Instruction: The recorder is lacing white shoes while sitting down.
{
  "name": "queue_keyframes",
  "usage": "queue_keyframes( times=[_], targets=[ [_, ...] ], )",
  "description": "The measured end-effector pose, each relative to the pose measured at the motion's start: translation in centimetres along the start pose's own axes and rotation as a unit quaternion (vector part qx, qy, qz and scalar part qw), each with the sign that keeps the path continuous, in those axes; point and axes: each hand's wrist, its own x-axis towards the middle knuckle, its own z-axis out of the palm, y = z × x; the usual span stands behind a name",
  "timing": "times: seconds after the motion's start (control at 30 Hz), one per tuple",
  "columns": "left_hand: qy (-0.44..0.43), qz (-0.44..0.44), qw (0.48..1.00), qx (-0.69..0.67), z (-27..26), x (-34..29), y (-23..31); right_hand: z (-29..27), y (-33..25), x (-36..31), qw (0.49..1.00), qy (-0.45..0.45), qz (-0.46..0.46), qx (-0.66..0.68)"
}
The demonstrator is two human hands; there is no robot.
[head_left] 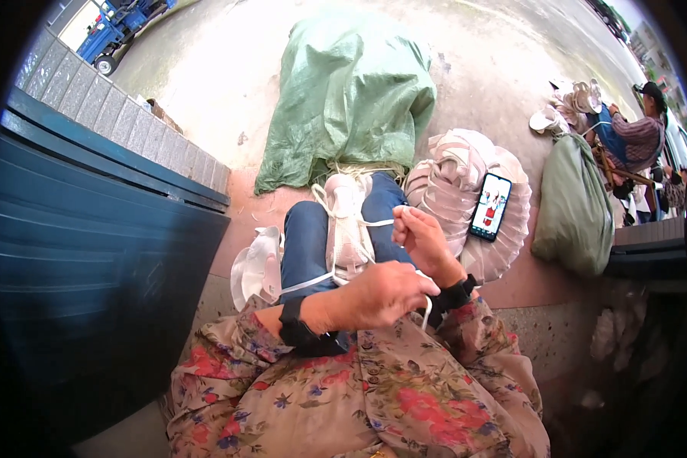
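Note:
Between my knees a pale pink shoe upper (pixel 346 200) rests, with a white shoelace (pixel 336 271) threaded through it and loose loops across it. My right hand (pixel 429 243) is closed in a pinch above my right thigh, gripping a stretch of lace that runs to the upper. Lower down and closer to my body, my left hand (pixel 382 296) reaches across to the right, its fingers closed and slightly blurred. A lace end hangs below those fingertips, next to the right wrist. Black bands wrap both wrists.
Stacked pale shoe uppers (pixel 466 160) stand at my right, a lit phone (pixel 491 206) lying on them. Ahead is a large green sack (pixel 351 91). More uppers (pixel 258 263) lie by my left leg, near a blue door (pixel 91 259). Far right, a person (pixel 641 130) sits behind another sack (pixel 575 206).

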Motion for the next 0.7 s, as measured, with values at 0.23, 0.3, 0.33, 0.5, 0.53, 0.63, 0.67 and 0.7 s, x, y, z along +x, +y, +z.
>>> queue_keyframes(
  times=[0.23, 0.3, 0.33, 0.5, 0.53, 0.63, 0.67, 0.7],
  targets=[
    [0.270, -0.337, 0.896, -0.098, -2.8, -3.5, -6.6, 2.6, 1.8, 1.0, 0.991, -0.013, -0.039, -0.128],
    [0.270, -0.319, 0.908, -0.022, -2.7, -4.0, -6.7, 3.8, 2.3, 1.2, 0.989, 0.000, -0.043, -0.141],
    [0.271, -0.320, 0.908, -0.022, -2.6, -4.1, -6.7, 3.9, 2.7, 1.5, 0.984, 0.002, -0.063, -0.164],
    [0.291, -0.294, 0.909, 0.048, -2.2, -4.5, -7.1, 4.4, 3.4, 1.9, 0.980, 0.003, -0.073, -0.187],
    [0.291, -0.295, 0.909, 0.048, -2.2, -4.5, -6.9, 4.4, 3.4, 1.9, 0.981, -0.001, -0.067, -0.181],
    [0.299, -0.305, 0.904, 0.009, -2.2, -4.5, -6.4, 4.2, 3.5, 1.9, 0.982, -0.002, -0.056, -0.182],
    [0.295, -0.306, 0.905, -0.003, -2.2, -4.6, -6.6, 4.2, 3.4, 1.9, 0.980, -0.001, -0.051, -0.191],
    [0.290, -0.308, 0.906, -0.014, -2.2, -4.8, -6.7, 4.3, 3.4, 1.9, 0.980, 0.000, -0.051, -0.191]
  ],
)
